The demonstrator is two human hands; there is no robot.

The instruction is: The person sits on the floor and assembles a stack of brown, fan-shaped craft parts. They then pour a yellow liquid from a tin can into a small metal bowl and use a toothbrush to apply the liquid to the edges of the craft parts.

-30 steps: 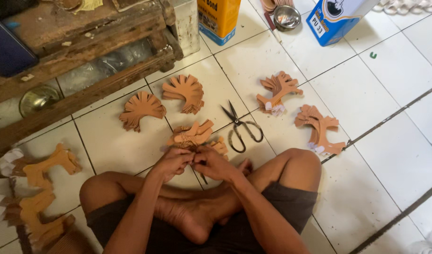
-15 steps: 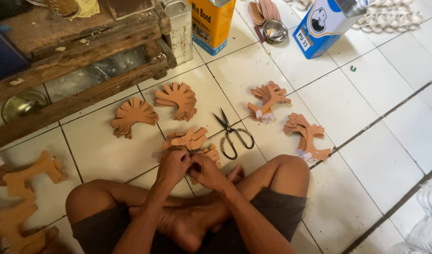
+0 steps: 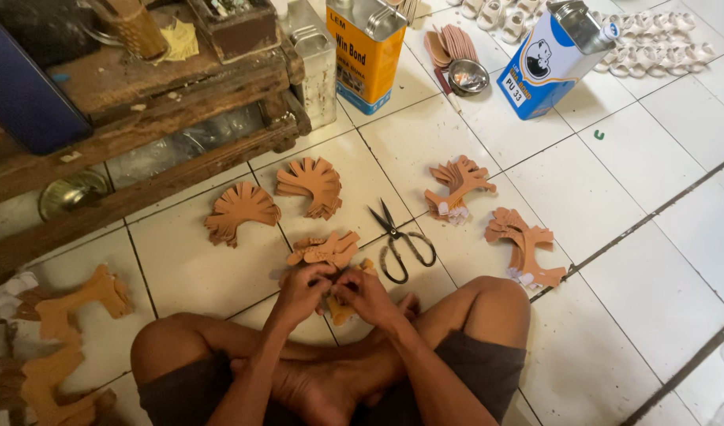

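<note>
Both grips pinched on one tan leather cutout: left hand and right hand meet over it, just above the crossed legs. Floor: white tiles, dark grout. Black scissors lie just beyond the hands, with fanned stacks of leather pieces spread around. Wooden pallet at upper left; yellow can and blue can stand behind.

The tan piece in my fingers looks like matt, leathery sheet — same as the fanned stacks. Glossy white ceramic tiles, dark metal scissors, shiny tin cans, rough worn wooden bench.
</note>
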